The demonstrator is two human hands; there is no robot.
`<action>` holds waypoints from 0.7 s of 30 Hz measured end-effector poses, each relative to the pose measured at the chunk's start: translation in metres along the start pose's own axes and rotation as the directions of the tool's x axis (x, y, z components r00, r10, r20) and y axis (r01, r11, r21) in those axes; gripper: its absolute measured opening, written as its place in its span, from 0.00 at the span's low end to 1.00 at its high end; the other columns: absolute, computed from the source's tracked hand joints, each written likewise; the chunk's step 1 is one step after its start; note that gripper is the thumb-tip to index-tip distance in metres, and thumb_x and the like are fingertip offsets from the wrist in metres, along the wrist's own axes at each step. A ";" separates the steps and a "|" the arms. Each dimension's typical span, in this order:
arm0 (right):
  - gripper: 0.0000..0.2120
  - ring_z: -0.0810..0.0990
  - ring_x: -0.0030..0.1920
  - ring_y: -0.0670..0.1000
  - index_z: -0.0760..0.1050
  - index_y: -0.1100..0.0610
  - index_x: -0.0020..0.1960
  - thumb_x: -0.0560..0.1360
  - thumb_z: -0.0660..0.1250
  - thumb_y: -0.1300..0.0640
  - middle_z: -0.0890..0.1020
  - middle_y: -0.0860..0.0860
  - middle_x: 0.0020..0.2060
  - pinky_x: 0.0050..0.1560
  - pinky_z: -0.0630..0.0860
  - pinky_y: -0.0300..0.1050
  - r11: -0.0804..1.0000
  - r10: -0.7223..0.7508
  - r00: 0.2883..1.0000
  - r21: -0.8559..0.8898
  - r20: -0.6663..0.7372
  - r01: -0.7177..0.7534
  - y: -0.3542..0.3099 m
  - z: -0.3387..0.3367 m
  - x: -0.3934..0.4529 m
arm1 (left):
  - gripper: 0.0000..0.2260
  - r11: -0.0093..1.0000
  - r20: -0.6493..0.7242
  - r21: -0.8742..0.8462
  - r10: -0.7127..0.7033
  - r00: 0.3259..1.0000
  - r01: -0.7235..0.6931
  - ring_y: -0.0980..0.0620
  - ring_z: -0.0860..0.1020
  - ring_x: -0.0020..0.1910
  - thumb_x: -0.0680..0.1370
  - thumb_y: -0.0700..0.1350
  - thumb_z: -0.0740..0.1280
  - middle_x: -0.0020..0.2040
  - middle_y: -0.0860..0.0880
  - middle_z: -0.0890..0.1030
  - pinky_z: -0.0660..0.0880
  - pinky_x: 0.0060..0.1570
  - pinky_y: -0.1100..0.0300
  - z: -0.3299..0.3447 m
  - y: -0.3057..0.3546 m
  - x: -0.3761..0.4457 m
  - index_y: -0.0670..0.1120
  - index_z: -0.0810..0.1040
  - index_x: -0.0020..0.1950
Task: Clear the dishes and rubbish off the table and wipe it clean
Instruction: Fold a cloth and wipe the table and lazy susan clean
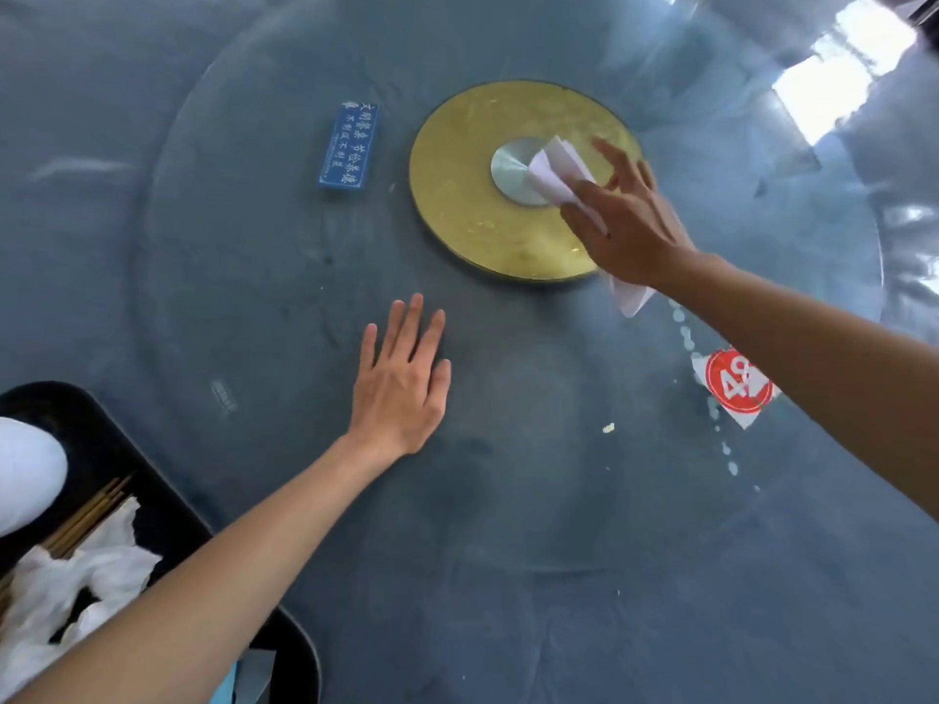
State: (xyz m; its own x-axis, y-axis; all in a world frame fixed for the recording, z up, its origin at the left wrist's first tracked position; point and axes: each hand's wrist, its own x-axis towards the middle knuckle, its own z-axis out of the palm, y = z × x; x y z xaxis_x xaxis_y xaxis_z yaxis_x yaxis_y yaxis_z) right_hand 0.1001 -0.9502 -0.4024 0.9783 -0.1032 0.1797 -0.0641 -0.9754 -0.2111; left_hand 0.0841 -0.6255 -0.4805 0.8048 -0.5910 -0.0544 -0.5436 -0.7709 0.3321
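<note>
Grey-blue table point(508, 627) fills the view under a round glass turntable point(244, 276) that mirrors bright windows at upper right. At its middle sits a gold disc point(457, 205) with a silver hub point(510, 167). A black tray point(152, 500) at lower left holds crumpled tissues point(76, 586) and chopsticks point(86, 520). The right hand point(630, 221) presses a folded white napkin point(556, 167) onto the disc, fingers extended; the left hand point(401, 383) lies flat, fingers spread. A blue sign point(350, 144), a red sticker point(737, 383) and a crumb point(608, 427) remain.
</note>
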 end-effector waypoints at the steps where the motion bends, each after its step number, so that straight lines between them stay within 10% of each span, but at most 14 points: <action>1: 0.22 0.66 0.71 0.68 0.71 0.43 0.75 0.83 0.59 0.41 0.60 0.58 0.80 0.62 0.75 0.68 0.999 0.004 0.995 -0.045 0.100 0.001 0.007 0.011 0.006 | 0.27 0.999 -0.013 0.035 -0.012 1.000 0.013 0.49 0.45 0.82 0.83 0.53 0.47 0.83 0.48 0.50 0.43 0.80 0.47 0.004 0.000 0.002 0.50 0.56 0.82; 7: 0.21 0.64 0.69 0.64 0.73 0.34 0.71 0.82 0.53 0.34 0.65 0.51 0.76 0.69 0.66 0.62 0.996 0.080 0.990 -0.041 0.113 -0.076 0.000 0.059 -0.010 | 0.26 0.997 -0.058 0.079 0.025 0.998 -0.020 0.48 0.50 0.82 0.83 0.51 0.48 0.83 0.50 0.55 0.47 0.80 0.46 0.000 -0.029 0.013 0.53 0.57 0.82; 15: 0.20 0.74 0.50 0.61 0.77 0.52 0.72 0.83 0.64 0.50 0.78 0.57 0.66 0.52 0.72 0.54 0.848 -0.512 0.849 0.236 0.129 0.475 -0.106 0.067 -0.142 | 0.25 0.990 -0.013 0.115 0.080 0.997 -0.078 0.46 0.52 0.82 0.83 0.50 0.48 0.83 0.50 0.56 0.48 0.79 0.45 -0.017 -0.062 0.031 0.54 0.57 0.82; 21: 0.20 0.70 0.50 0.53 0.78 0.52 0.71 0.79 0.71 0.56 0.70 0.48 0.66 0.48 0.75 0.47 0.663 -0.713 0.673 0.501 0.197 0.557 -0.172 0.053 -0.239 | 0.25 1.000 0.012 0.020 0.018 1.000 -0.018 0.46 0.47 0.82 0.83 0.48 0.49 0.83 0.47 0.53 0.45 0.79 0.45 -0.026 -0.050 0.017 0.46 0.58 0.82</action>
State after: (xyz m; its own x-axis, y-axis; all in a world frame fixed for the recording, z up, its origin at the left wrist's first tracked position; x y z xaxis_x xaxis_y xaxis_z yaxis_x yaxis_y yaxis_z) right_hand -0.1125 -0.7474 -0.4600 0.7425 0.6647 0.0825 0.6008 -0.6064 -0.5208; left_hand 0.1310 -0.5906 -0.4733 0.7921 -0.6075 -0.0603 -0.5625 -0.7646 0.3145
